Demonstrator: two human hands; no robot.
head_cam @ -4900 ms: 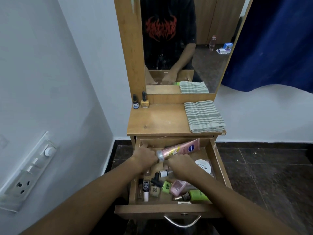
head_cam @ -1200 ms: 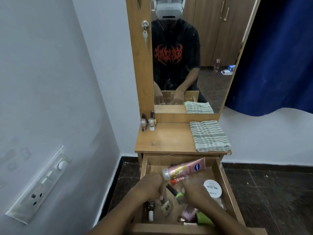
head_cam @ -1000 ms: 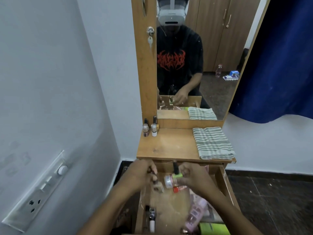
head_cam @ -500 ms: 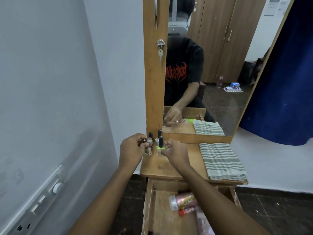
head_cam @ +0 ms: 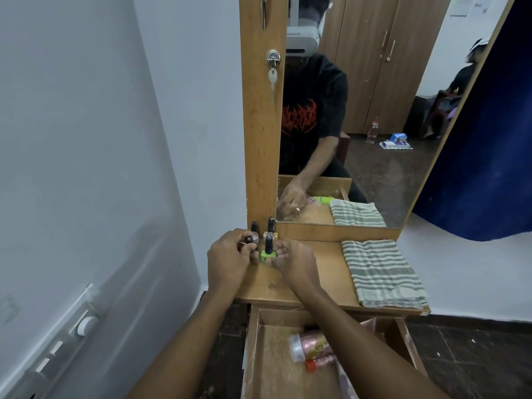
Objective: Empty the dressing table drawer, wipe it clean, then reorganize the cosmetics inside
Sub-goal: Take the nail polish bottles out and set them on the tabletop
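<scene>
Both hands are over the back left corner of the dressing table top (head_cam: 322, 272). My left hand (head_cam: 229, 259) grips a small dark-capped bottle (head_cam: 250, 240). My right hand (head_cam: 293, 259) holds a green nail polish bottle (head_cam: 268, 250) with a black cap, its base touching the table top. Several other small bottles (head_cam: 270, 226) stand just behind, against the mirror frame. Below, the open drawer (head_cam: 252, 358) shows a pink tube (head_cam: 309, 345) and a small red-capped tube (head_cam: 319, 362); my right forearm hides much of the drawer's right side.
A folded green-and-white striped cloth (head_cam: 383, 273) lies on the right of the table top. The tall mirror (head_cam: 374, 110) rises behind, with a key (head_cam: 272, 77) in its wooden frame. A white wall with a switch panel (head_cam: 57, 341) is close on the left.
Both hands lifted small bottles out of the drawer and carried them up to the back left of the table top. Since half a second ago they have barely moved.
</scene>
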